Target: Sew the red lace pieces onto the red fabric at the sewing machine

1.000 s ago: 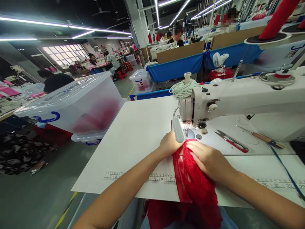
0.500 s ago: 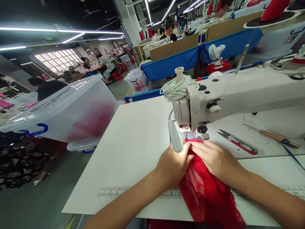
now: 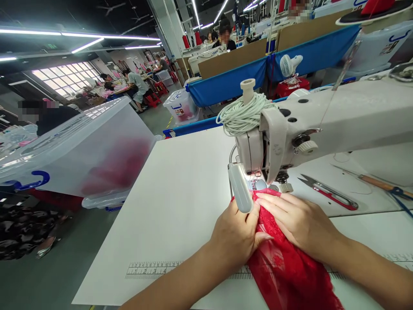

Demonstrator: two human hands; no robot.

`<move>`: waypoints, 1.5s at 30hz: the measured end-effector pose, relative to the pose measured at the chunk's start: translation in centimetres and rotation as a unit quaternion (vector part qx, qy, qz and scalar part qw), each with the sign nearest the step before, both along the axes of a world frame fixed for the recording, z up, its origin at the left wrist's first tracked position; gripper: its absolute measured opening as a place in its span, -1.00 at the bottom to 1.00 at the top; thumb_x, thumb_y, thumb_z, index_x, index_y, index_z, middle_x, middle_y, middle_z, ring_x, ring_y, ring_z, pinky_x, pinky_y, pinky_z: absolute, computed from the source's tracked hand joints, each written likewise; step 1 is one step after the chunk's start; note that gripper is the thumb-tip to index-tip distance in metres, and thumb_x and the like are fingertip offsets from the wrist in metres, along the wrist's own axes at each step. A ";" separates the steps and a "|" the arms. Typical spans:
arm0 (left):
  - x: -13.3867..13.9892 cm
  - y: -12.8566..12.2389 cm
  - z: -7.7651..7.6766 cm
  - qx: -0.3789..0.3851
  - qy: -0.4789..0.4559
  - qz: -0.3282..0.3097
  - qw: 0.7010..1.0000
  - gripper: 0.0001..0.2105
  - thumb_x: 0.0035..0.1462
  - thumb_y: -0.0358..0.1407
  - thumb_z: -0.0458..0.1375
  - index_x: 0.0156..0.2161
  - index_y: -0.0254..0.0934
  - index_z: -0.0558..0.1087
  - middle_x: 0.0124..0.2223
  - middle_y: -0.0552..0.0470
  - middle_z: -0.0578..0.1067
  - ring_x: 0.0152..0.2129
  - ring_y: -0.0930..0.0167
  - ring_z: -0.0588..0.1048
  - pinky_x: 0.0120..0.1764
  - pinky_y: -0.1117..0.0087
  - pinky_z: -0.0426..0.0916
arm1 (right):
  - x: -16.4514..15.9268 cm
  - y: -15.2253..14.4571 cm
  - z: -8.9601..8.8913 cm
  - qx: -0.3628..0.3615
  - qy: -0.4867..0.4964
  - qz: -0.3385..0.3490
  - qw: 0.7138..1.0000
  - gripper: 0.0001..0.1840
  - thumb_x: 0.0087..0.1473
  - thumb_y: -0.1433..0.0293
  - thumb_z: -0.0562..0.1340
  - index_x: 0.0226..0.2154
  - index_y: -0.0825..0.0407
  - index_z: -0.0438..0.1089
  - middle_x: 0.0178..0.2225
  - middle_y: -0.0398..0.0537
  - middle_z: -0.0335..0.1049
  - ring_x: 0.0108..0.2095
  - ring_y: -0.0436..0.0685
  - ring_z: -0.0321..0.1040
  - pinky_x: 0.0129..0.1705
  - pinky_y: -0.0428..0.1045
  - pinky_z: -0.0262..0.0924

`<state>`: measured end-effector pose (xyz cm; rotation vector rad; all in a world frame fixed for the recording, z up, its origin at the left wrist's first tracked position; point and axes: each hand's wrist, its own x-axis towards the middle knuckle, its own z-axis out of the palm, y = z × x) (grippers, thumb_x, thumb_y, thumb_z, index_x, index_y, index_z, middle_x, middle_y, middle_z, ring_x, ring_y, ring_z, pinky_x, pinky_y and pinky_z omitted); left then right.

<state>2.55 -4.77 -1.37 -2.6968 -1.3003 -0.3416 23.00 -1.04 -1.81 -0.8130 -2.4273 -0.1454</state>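
Red lace fabric [image 3: 284, 262] runs from the needle area of a white sewing machine [image 3: 351, 114] down over the table's front edge. On its left side my left hand [image 3: 237, 232] is closed on the fabric edge, with the thumb stretched across the lace. My right hand [image 3: 301, 219] presses its upper right side, fingers together and pointing toward the presser foot; its thumb is hidden. A small lit lamp [image 3: 240, 189] hangs in front of the needle and covers some of my left fingertips. The needle tip is hard to make out.
Right of the machine's needle area lie thread snips [image 3: 329, 191] and a wooden-handled tool [image 3: 383, 185]. A printed ruler [image 3: 155, 270] crosses the white table [image 3: 174, 193]. Left stands a clear plastic bin [image 3: 106, 155] with red contents. People sit at other stations behind.
The view has shifted slightly, so the machine appears larger and a little farther right. My left thumb has spread out over the lace. Both hands stay on the fabric near the needle.
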 end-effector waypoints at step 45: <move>0.1 1.3 0.8 -0.014 0.004 0.026 1.000 -0.37 0.31 0.12 -0.15 0.15 -0.39 0.35 0.06 -0.27 0.46 -0.04 0.12 0.40 0.09 0.04 0.28 | -0.2 0.4 0.0 -0.024 -0.015 -0.043 0.999 -0.61 0.13 0.56 0.05 -0.08 0.18 0.49 -0.01 0.09 0.50 -0.31 0.17 0.45 -0.43 0.03 0.37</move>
